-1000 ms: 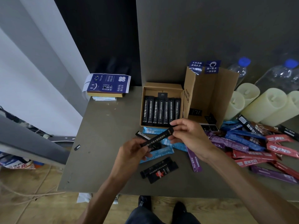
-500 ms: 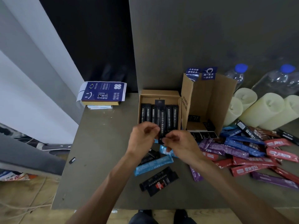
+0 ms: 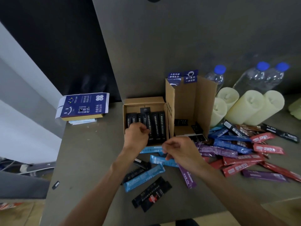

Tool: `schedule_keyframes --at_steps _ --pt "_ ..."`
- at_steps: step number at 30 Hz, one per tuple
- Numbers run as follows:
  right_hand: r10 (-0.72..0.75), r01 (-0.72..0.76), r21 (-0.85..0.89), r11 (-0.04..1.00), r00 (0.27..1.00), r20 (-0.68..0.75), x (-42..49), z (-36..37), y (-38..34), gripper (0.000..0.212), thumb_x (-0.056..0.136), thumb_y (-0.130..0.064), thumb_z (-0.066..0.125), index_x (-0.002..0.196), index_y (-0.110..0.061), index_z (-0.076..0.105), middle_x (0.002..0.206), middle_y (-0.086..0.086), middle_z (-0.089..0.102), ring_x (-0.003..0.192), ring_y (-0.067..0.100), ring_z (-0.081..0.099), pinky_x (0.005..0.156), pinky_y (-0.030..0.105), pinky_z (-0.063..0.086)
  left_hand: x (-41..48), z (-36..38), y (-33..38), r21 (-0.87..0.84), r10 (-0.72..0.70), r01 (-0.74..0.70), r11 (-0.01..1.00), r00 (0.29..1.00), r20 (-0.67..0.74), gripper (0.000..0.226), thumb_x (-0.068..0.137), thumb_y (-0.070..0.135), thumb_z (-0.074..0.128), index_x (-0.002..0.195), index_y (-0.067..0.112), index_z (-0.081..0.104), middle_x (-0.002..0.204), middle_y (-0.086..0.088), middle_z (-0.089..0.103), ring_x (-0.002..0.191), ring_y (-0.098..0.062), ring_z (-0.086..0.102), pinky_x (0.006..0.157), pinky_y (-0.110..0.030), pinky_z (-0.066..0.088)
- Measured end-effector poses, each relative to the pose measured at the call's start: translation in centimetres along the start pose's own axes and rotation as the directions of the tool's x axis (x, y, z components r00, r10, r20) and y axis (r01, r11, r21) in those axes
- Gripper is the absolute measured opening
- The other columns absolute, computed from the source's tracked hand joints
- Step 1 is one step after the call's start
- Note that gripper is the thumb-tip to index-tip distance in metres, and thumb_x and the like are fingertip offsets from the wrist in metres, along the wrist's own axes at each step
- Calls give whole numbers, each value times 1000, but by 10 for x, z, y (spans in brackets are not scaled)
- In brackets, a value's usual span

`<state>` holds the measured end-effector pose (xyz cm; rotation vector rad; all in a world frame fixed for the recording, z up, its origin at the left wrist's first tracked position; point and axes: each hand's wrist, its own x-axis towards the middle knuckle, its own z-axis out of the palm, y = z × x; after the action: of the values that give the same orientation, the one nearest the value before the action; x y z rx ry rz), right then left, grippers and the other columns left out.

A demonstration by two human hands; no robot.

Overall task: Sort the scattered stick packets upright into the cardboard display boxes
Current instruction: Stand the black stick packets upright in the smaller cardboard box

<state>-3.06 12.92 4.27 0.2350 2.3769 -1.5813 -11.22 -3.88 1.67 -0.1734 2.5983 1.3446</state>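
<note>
My left grip (image 3: 136,135) sat forward of the right, knuckles up, fingers curled under toward the thumb; I couldn't tell whether they pinched anything. My right grip (image 3: 180,150) hung nearer me, fingers curled in, thumb against the forefinger, nothing visible in them. The bare left forearm (image 3: 104,181) and right forearm (image 3: 228,185) converged from below.

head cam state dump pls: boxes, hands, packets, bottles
low box: open, black packets upright inside
tall box: open, nearly empty
left hand: pinches black packet in low box
right hand: fingers curled, holds nothing visible
loose packets: lying flat on table
bottles: capped
</note>
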Motion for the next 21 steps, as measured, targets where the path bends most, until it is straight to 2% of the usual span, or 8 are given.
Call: schedule_keyframes --at_steps 3,5,11,16,21 --pt "9 -9 10 1000 1000 -2 0 -2 4 9 94 -15 66 89 -13 73 82 -1 75 66 15 73 65 19 55 4 7 -1 44 -22 22 999 1000 -3 6 91 17 67 96 21 68 93 -4 71 84 -21 70 78 -41 62" --pt "11 -11 9 1000 1000 1 0 -3 5 11 95 -15 65 89 -13 73 82 0 75 66 15 73 64 16 54 5 10 -2 62 -12 14 998 1000 -19 11 92 17 66 102 16 69 95 -4 70 83 -20 70 76 -39 62" --pt "17 -17 37 999 1000 3 -1 -8 3 10 95 -15 65 91 -12 73 82 1 75 66 15 72 62 15 53 4 12 1 154 40 -31 988 998 -57 7 93 16 65 99 16 66 91 -1 69 76 -16 69 70 -36 62" --pt "23 -23 61 998 1000 -2 0 -12 4 8 94 -14 66 92 -12 73 82 2 74 67 18 72 60 15 52 1 14 2 218 126 -113 969 991 -46 17 92 16 67 108 14 62 93 1 68 84 -16 68 73 -32 60" --pt "26 -27 51 998 1000 8 1 -13 5 7 94 -15 66 93 -13 72 82 1 74 68 15 72 63 17 54 2 17 6 247 146 -132 960 989 -39 25 91 16 68 114 12 60 96 -4 71 85 -18 70 71 -29 58"
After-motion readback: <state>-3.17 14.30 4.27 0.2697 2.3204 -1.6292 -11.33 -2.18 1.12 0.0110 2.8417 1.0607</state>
